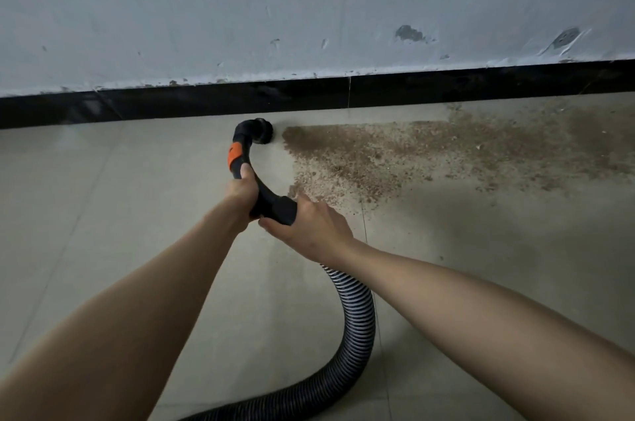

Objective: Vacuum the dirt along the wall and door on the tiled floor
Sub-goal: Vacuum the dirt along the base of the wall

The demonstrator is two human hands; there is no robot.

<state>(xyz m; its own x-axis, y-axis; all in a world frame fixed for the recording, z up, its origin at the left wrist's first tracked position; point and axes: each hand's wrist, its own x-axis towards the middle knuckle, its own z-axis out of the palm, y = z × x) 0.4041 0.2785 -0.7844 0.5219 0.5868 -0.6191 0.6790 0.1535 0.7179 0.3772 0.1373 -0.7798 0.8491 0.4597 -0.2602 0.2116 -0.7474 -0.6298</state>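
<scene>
Black plastic handle (264, 193) looks rigid and light — left hand (242, 192) and right hand (309, 224) both wrapped round it, nozzle (263, 131) at the skirting beside loose dirt (395, 152); hose (354, 324) flexes behind.

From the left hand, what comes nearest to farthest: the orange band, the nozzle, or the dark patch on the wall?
From the left hand:
1. Orange band, just above it on the handle.
2. Nozzle, beyond, by the baseboard.
3. Dark patch, up on the wall, right.
</scene>
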